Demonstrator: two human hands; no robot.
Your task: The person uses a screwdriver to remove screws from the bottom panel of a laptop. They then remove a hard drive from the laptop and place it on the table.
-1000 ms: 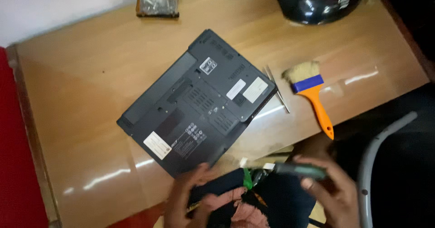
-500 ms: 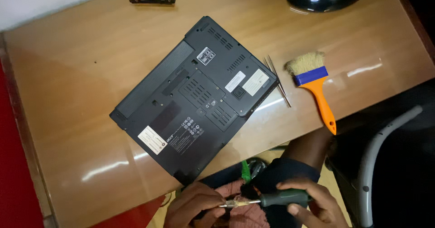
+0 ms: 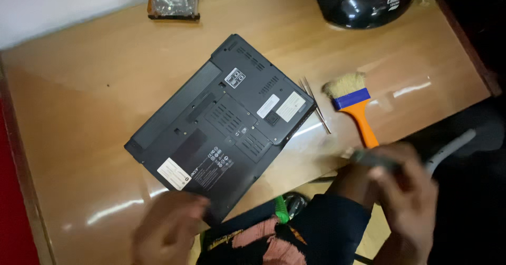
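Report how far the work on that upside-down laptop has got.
Done: the laptop lies bottom-up on the table, with tweezers and a brush laid beside it. In hand: the right hand grips a dark tool, blurred; the left hand is at the laptop's near corner. Left: the bottom panels all look in place, none off.

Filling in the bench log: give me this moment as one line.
left hand: blurred, at laptop near corner | right hand: holds dark tool, blurred | brush, tweezers: on table
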